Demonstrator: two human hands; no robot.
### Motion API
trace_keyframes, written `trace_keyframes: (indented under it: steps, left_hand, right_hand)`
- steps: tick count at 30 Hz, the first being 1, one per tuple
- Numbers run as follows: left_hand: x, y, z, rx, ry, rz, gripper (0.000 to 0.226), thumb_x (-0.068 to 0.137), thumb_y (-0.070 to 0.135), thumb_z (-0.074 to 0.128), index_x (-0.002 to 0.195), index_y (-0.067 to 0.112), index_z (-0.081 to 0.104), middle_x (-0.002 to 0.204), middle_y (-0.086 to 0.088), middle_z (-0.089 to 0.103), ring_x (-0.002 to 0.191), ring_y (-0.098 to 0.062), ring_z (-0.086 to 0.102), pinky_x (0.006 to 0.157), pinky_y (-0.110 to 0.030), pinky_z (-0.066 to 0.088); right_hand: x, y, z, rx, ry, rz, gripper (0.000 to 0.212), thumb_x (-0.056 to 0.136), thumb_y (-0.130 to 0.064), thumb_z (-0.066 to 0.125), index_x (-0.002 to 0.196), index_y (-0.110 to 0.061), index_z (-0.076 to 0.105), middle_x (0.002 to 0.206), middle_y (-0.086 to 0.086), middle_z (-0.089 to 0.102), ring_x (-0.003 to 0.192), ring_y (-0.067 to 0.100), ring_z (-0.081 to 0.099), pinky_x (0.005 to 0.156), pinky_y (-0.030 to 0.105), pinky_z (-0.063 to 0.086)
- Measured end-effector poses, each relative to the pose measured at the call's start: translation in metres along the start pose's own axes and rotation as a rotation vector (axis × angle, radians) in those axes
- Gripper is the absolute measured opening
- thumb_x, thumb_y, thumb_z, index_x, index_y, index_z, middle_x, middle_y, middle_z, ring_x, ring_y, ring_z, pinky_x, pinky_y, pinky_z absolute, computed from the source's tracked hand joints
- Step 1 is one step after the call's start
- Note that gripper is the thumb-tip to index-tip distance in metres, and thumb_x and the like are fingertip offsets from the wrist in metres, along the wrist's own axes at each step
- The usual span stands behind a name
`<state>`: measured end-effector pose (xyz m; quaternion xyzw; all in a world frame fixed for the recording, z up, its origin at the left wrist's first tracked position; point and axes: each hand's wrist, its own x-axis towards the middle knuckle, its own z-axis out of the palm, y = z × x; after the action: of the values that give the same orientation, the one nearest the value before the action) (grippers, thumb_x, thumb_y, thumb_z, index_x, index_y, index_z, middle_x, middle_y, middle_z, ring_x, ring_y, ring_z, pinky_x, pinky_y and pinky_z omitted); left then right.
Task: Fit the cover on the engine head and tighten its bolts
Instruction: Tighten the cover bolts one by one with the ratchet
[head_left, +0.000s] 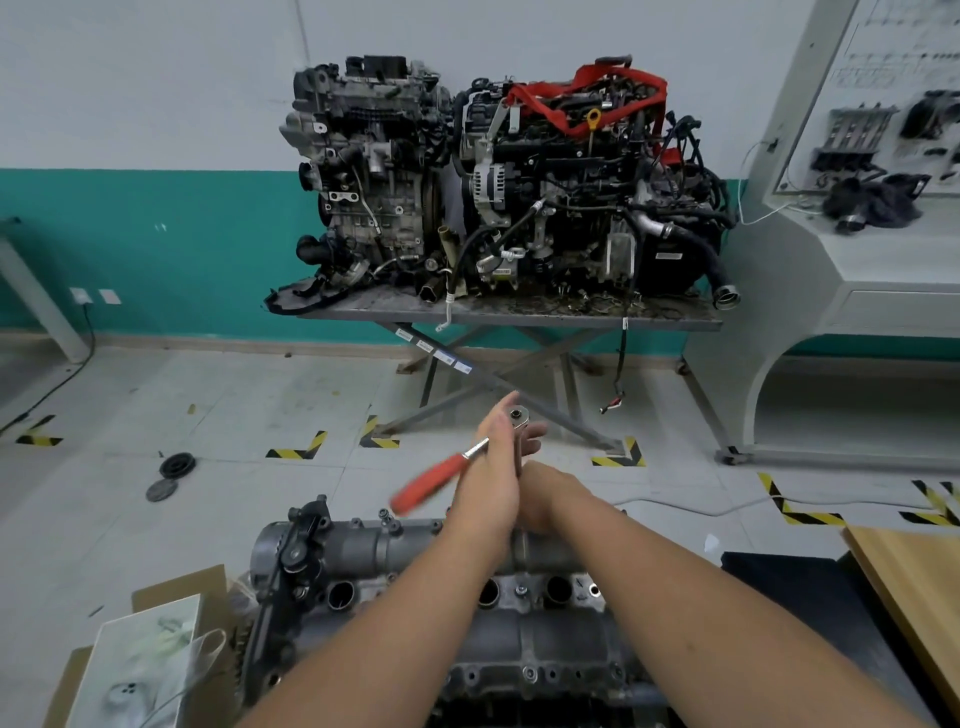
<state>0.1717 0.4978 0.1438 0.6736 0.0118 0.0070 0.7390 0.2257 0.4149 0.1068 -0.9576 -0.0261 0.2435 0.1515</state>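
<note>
The grey metal cover (363, 551) sits on the engine head (545, 691) in front of me, with bolts (530, 673) showing in its flange. A ratchet wrench (516, 415) with a red handle (431, 483) stands upright on a long extension over the cover's far edge; the handle is blurred. My left hand (491, 467) wraps the top of the extension just under the ratchet head, thumb up beside it. My right hand (545, 501) grips the extension lower down, close to the cover. The socket end is hidden by my hands.
A cardboard box (171, 597) with a plastic bag lies at the lower left, a wooden board (909, 587) at the right. Across the floor, two engines (493, 182) stand on a metal table. A grey training console (857, 234) is at the far right, round parts (176, 465) on the floor.
</note>
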Motion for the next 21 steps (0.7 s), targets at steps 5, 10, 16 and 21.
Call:
trace_keyframes:
  steps: [5, 10, 16, 21]
  left_hand:
    - [0.012, 0.015, -0.008, -0.148, 0.034, -0.194, 0.034, 0.102, 0.052, 0.041, 0.099, 0.026, 0.062, 0.093, 0.003, 0.078, 0.087, -0.006, 0.073, 0.069, -0.034, 0.038]
    - [0.025, 0.034, -0.015, -0.008, 0.025, -0.196, 0.023, 0.103, 0.033, 0.043, 0.095, 0.017, 0.058, 0.08, 0.001, 0.077, 0.074, -0.01, 0.073, 0.064, -0.032, 0.039]
    - [0.027, 0.042, -0.02, 0.146, -0.149, -0.115, 0.029, 0.106, 0.028, 0.035, 0.097, 0.019, 0.061, 0.089, -0.001, 0.078, 0.076, -0.012, 0.073, 0.063, -0.031, 0.042]
    - [0.032, 0.046, -0.031, 0.027, -0.273, -0.187, 0.019, 0.108, 0.025, 0.035, 0.115, 0.02, 0.052, 0.105, -0.003, 0.077, 0.091, -0.02, 0.075, 0.065, -0.032, 0.041]
  right_hand:
    - [0.002, 0.002, 0.003, 0.05, 0.054, 0.037, 0.025, 0.09, -0.038, 0.04, 0.095, -0.021, 0.057, 0.103, 0.004, 0.064, 0.092, 0.028, 0.058, 0.082, 0.037, 0.048]
    - [0.002, 0.002, 0.002, 0.094, 0.063, 0.06, 0.009, 0.085, -0.028, 0.047, 0.088, -0.021, 0.052, 0.093, 0.004, 0.06, 0.088, 0.028, 0.057, 0.073, 0.035, 0.044]
    - [-0.001, 0.004, 0.004, 0.073, 0.084, 0.054, 0.012, 0.089, -0.029, 0.045, 0.097, -0.021, 0.049, 0.112, 0.007, 0.063, 0.095, 0.028, 0.056, 0.078, 0.037, 0.045]
    - [-0.003, 0.004, 0.004, 0.062, 0.098, 0.054, 0.018, 0.089, -0.029, 0.044, 0.104, -0.022, 0.051, 0.122, 0.009, 0.061, 0.108, 0.031, 0.057, 0.078, 0.036, 0.042]
